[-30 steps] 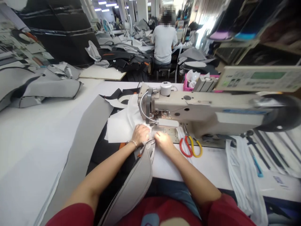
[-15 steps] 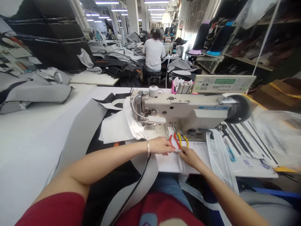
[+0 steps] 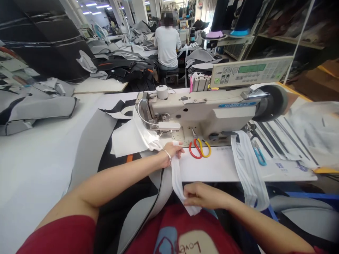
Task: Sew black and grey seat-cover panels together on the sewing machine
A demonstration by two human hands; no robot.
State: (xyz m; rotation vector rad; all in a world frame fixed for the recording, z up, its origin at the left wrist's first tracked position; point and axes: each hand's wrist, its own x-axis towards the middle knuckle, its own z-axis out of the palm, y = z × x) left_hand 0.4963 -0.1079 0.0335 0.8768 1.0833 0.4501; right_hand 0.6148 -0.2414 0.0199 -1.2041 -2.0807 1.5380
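Note:
My left hand (image 3: 173,151) is closed on the upper end of a white fabric strip (image 3: 177,173), just in front of the needle area of the sewing machine (image 3: 198,104). My right hand (image 3: 202,195) pinches the same strip near its lower end, below the table edge. Between the hands the strip hangs down at a slant. Scissors (image 3: 198,147) with one red and one yellow handle lie on the machine bed's front edge, right of my left hand. White fabric (image 3: 129,137) lies left of the needle, over a large grey and black piece (image 3: 91,141).
More white strips (image 3: 245,165) hang over the table edge at right. Beside them lie blue thread snips (image 3: 259,155) and several black strips (image 3: 267,144). A control panel (image 3: 253,70) stands behind the machine. Farther back a person (image 3: 167,46) in white sits facing away.
My right hand has moved down and toward me, drawing the strip out. My left hand has shifted left and up, away from the scissors. The camera view has tilted down.

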